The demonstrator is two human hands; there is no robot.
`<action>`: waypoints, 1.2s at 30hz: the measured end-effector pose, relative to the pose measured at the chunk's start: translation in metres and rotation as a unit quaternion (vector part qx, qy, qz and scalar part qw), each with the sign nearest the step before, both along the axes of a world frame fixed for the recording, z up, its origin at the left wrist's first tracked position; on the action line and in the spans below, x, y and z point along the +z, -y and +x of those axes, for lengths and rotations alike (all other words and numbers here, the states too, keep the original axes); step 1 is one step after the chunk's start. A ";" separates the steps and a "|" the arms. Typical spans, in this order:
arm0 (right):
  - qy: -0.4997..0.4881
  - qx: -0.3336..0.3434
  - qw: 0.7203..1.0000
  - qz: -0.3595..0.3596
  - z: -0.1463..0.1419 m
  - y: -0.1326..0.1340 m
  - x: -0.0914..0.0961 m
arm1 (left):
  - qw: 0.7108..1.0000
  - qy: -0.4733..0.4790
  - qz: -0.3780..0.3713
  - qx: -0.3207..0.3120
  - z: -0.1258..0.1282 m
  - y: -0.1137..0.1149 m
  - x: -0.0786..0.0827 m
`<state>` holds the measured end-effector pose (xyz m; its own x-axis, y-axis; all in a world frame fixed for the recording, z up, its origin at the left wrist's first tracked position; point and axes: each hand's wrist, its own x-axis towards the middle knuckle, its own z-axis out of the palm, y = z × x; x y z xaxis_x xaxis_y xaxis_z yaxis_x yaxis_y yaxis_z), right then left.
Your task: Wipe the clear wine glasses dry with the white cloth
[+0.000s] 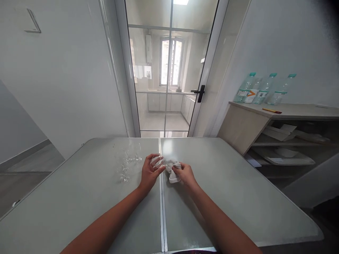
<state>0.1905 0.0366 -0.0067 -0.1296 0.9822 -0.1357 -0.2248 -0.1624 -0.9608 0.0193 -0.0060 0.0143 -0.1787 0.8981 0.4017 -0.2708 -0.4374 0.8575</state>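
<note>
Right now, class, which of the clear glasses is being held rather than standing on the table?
The glass gripped in the left hand, beside the white cloth in the right hand. The other glasses stand untouched to its left.

white walls [66, 81], glass door [169, 88], shelf [246, 123] w/ bottles [265, 90]

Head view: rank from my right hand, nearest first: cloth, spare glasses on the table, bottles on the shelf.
1. The cloth, in the right hand.
2. The spare glasses, left on the table.
3. The bottles, far right on the shelf.
</note>
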 end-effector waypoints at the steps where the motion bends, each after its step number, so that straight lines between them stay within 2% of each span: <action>1: 0.000 -0.007 1.000 0.004 0.002 -0.001 0.001 | 1.000 0.005 0.002 -0.004 0.002 0.001 0.000; 9: 0.012 0.051 0.998 -0.025 0.000 -0.003 0.000 | 0.999 -0.024 0.002 -0.023 0.001 0.003 0.000; 14: 0.042 -0.010 0.999 0.029 0.006 -0.005 0.001 | 1.000 0.001 0.001 -0.018 -0.002 0.001 0.000; 20: 0.050 0.058 0.997 -0.002 0.003 -0.002 0.000 | 0.999 -0.016 -0.008 -0.038 0.000 0.003 0.001; 22: 0.071 0.040 0.997 0.003 0.008 -0.003 0.000 | 0.999 -0.012 -0.008 -0.030 0.000 0.004 0.002; 25: 0.100 -0.017 0.994 0.047 0.014 -0.006 0.000 | 1.000 0.001 -0.008 -0.019 0.001 0.005 0.004; 27: 0.094 -0.023 0.993 0.064 0.012 -0.007 -0.001 | 1.000 0.000 -0.007 -0.022 0.002 0.006 0.005; 32: 0.060 0.067 0.996 0.002 0.001 -0.004 -0.005 | 0.999 -0.016 -0.002 -0.033 0.000 0.006 0.005; 36: 0.098 0.030 0.995 0.013 0.008 -0.006 -0.005 | 1.000 -0.013 -0.006 -0.018 -0.002 0.005 0.006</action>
<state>0.1987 0.0426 -0.0120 -0.1614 0.9772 -0.1383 -0.0239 -0.1439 -0.9893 0.0172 -0.0108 0.0199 -0.1367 0.9088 0.3942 -0.2643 -0.4170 0.8697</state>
